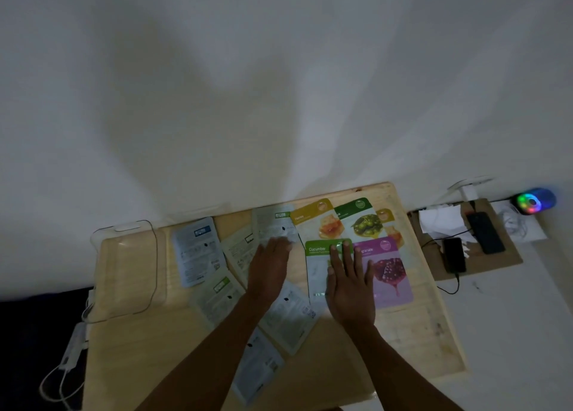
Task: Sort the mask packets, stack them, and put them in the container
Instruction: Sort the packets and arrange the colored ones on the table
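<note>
Several mask packets lie spread on a wooden table [412, 342]. Face-up ones sit at the right: a honey packet [316, 221], a green olive packet [361, 218], a cucumber packet [316, 265] and a purple pomegranate packet [392, 271]. Grey face-down packets [198, 249] cover the middle and left. My right hand [350, 286] rests flat on the cucumber packet, fingers spread. My left hand [269, 268] lies flat on a face-down packet [273, 224], fingers together. A clear plastic container [124, 274] stands at the table's left end.
A white wall rises behind the table. Right of the table, a cardboard sheet [502, 261] carries two phones [485, 232], cables and white paper. A glowing multicoloured gadget [535, 201] sits at far right. A white power strip [73, 345] with cord hangs at the left.
</note>
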